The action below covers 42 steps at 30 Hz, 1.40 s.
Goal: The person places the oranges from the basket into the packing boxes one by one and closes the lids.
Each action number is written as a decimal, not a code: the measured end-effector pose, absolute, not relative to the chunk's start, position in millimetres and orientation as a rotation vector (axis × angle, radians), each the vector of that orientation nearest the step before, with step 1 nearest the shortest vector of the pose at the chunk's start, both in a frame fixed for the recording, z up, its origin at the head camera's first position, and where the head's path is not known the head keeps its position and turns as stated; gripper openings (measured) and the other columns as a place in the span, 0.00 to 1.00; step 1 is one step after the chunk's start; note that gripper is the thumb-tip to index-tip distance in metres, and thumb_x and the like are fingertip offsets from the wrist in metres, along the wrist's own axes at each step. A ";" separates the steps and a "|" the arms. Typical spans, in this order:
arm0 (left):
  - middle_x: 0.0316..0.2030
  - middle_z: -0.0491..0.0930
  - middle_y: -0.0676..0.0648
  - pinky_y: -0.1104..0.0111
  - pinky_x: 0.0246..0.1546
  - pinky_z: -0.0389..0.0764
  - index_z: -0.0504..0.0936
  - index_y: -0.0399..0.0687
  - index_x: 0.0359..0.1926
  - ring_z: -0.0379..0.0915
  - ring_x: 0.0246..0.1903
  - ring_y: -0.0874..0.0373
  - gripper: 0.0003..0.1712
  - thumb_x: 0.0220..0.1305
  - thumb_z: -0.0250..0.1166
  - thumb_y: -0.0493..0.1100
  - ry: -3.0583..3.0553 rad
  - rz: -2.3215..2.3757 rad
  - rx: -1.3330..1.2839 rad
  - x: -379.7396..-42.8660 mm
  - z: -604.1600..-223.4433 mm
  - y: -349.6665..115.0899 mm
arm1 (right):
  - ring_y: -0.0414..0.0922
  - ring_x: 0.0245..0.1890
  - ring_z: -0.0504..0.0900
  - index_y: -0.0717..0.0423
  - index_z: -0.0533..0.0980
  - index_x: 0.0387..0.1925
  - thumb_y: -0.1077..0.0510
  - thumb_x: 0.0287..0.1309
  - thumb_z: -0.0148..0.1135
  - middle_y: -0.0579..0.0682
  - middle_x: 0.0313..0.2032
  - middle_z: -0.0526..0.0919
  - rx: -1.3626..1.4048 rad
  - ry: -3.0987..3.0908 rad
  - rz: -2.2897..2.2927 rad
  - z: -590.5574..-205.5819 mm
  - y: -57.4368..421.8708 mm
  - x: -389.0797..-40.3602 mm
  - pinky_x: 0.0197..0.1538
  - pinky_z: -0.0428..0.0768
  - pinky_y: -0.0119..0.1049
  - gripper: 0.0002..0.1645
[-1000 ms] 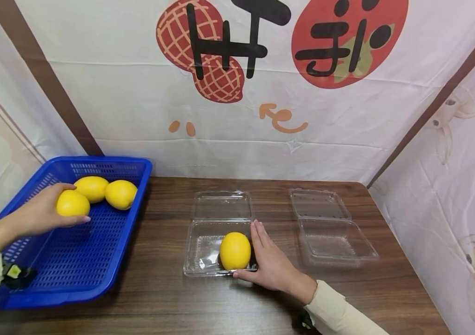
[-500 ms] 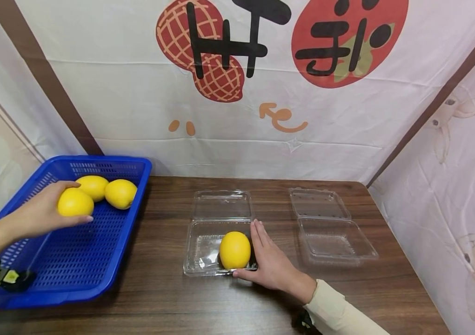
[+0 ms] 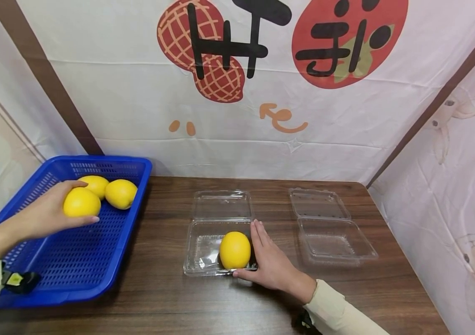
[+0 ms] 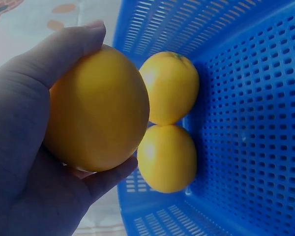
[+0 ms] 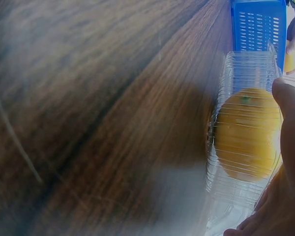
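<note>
My left hand holds a lemon between thumb and fingers, above the blue plastic basket. Two more lemons lie against the basket's far wall, behind the held one. On the table, a clear hinged plastic box stands with its lid folded back. A single lemon sits in the right part of its tray. My right hand rests at that box's near right corner, fingers straight along the right side and thumb at the front rim. In the right wrist view, the lemon shows through the box wall.
A second clear hinged box stands with its lid folded back to the right of my right hand. The brown wooden table ends at a printed cloth wall at the back. Another cloth panel borders the right side.
My left hand has moved a little to the right with the lemon, which now covers more of the one behind it. The right hand and the boxes have stayed still.
</note>
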<state>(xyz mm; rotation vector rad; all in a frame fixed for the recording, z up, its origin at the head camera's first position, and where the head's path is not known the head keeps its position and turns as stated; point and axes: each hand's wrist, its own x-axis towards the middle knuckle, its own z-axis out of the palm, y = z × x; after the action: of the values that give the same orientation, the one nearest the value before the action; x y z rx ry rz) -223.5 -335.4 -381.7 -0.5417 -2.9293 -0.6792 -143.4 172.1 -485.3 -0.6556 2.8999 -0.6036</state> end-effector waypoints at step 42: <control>0.56 0.71 0.33 0.69 0.32 0.74 0.68 0.33 0.63 0.70 0.44 0.43 0.51 0.41 0.86 0.43 -2.782 -0.764 -0.730 -203.8 -366.5 -286.9 | 0.53 0.79 0.42 0.61 0.38 0.81 0.16 0.52 0.57 0.59 0.80 0.36 -0.660 2.898 -0.609 -486.2 172.7 -142.9 0.72 0.62 0.55 0.76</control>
<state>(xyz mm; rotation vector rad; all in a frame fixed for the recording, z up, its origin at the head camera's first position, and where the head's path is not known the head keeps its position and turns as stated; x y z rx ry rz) -203.8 -286.9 -366.5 -0.7302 -2.7821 -0.7639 -142.9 172.7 -486.2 -0.6602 2.8978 -0.6094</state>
